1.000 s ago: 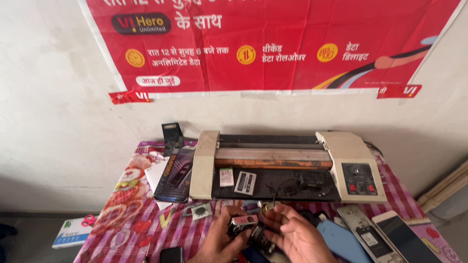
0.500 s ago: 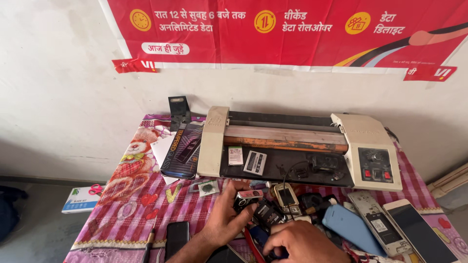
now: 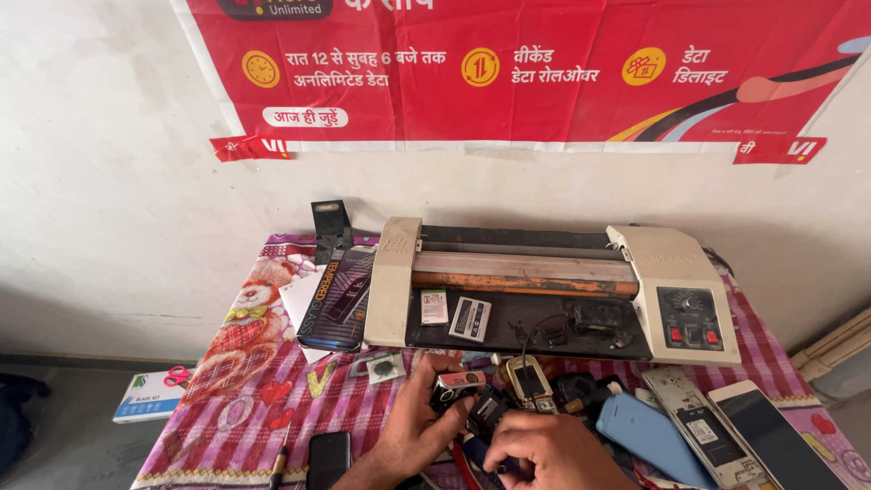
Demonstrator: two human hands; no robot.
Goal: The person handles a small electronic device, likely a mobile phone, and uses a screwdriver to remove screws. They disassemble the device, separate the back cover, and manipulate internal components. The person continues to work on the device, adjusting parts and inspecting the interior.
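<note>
My left hand reaches over the pink checked tablecloth, and its fingers pinch a small silver and red device. My right hand lies low in the frame, fingers curled on a dark phone part in a heap of old phones. A small phone with a gold keypad sits just beyond both hands.
A cream and black laminating machine spans the back of the table, with two phone batteries on its tray. A black boxed item lies at its left. Blue case, open phones right. A black phone lies near left. Red poster on wall.
The view has tilted down and come closer to the table. My left hand has lifted the small silver device from the heap; my right hand has shifted slightly right.
</note>
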